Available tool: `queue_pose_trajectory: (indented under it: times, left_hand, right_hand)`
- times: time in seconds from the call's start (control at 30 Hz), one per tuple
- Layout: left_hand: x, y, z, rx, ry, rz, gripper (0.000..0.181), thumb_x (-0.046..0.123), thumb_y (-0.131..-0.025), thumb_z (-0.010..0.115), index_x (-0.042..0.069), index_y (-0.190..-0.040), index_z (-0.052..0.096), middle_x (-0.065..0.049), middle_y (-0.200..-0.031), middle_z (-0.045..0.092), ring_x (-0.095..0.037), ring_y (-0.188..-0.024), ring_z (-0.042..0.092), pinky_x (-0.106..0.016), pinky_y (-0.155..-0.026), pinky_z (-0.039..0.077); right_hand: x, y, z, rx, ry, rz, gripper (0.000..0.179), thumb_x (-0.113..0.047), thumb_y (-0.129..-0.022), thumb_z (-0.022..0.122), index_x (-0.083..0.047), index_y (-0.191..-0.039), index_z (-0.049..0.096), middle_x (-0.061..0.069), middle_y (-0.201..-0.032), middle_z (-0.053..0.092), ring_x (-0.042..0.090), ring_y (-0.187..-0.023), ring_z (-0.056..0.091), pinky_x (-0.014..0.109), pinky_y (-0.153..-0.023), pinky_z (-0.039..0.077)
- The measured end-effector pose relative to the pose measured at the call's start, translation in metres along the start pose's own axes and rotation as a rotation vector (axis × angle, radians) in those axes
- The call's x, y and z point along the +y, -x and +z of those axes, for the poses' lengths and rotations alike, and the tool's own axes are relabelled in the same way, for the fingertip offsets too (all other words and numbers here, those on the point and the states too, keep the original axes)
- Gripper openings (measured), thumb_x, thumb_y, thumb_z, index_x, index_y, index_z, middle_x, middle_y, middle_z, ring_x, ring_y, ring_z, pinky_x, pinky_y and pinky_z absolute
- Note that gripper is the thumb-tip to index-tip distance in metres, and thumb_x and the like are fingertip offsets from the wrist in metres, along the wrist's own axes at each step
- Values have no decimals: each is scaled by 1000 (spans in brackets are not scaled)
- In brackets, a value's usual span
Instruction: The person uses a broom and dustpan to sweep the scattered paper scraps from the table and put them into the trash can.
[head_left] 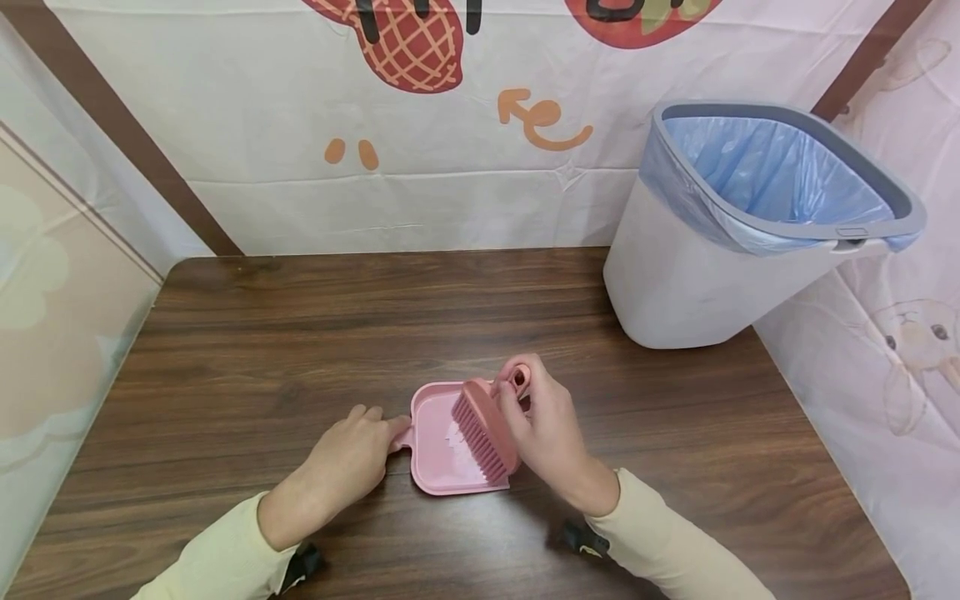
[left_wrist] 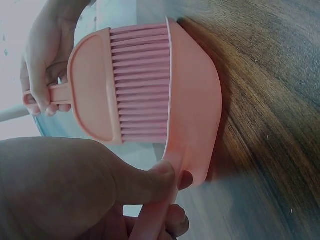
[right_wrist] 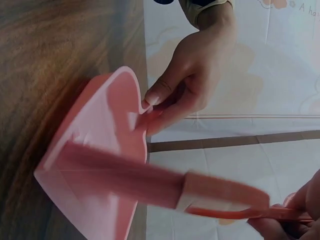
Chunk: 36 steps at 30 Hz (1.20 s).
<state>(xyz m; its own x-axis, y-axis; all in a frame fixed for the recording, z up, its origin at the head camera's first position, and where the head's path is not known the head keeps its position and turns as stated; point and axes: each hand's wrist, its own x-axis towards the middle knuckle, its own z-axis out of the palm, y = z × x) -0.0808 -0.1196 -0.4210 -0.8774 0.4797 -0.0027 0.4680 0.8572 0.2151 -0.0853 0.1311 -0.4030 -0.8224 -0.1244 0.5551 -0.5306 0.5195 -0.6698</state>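
Note:
A pink dustpan (head_left: 435, 467) lies on the wooden table, and my left hand (head_left: 348, 467) grips its short handle, thumb on top in the left wrist view. My right hand (head_left: 547, 421) holds a small pink brush (head_left: 491, 425) by its handle. The bristles (left_wrist: 142, 82) point down into the pan (right_wrist: 112, 135), near its open front edge. Small white scraps (head_left: 455, 437) lie in the pan beside the bristles. In the right wrist view the brush (right_wrist: 220, 192) is blurred.
At the back right of the table (head_left: 300, 333) stands a white trash bin (head_left: 675, 275) with a grey rim and a blue liner bag (head_left: 780, 167). A printed cloth (head_left: 450, 200) hangs along the back, and more cloth covers both sides.

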Motion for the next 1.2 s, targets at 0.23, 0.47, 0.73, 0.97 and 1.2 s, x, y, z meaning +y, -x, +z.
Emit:
queue_pose_trajectory:
  times: [0.23,0.47,0.73,0.97,1.2]
  left_hand:
    - [-1,1,0,-3,-1,-9,17,1,-89,66,13,-101,72,-12,-78,60,-34,-78,59,-50,-64,53]
    - [-2,3,2,8,-4,-1,19,1,-88,69,13,-103,72,-11,-78,60,-33,-78,58,-49,-65,54]
    - [-3,4,3,28,-7,12,18,2,-87,71,12,-102,72,-10,-78,59,-33,-76,58,-48,-64,54]
    - [-3,6,3,38,-2,15,18,2,-87,71,12,-102,72,-11,-79,59,-33,-77,58,-49,-65,54]
    - [-3,7,4,54,9,9,23,3,-88,72,11,-109,74,-10,-81,61,-33,-79,58,-49,-67,55]
  right_hand:
    - [4,-3,-6,50,-82,19,13,8,-94,59,0,-103,54,9,-87,67,14,-71,63,27,-55,55]
    - [13,-3,-15,71,-42,47,15,10,-93,60,0,-103,54,10,-86,66,14,-70,63,27,-55,55]
    - [24,5,-28,71,-8,134,14,9,-95,58,0,-105,53,12,-89,68,15,-71,64,28,-55,54]
    - [41,13,-47,143,41,164,14,12,-94,58,2,-102,55,11,-89,70,17,-71,66,17,-57,51]
    - [58,22,-82,212,152,187,11,10,-94,59,4,-104,57,10,-91,71,7,-74,62,10,-62,46]
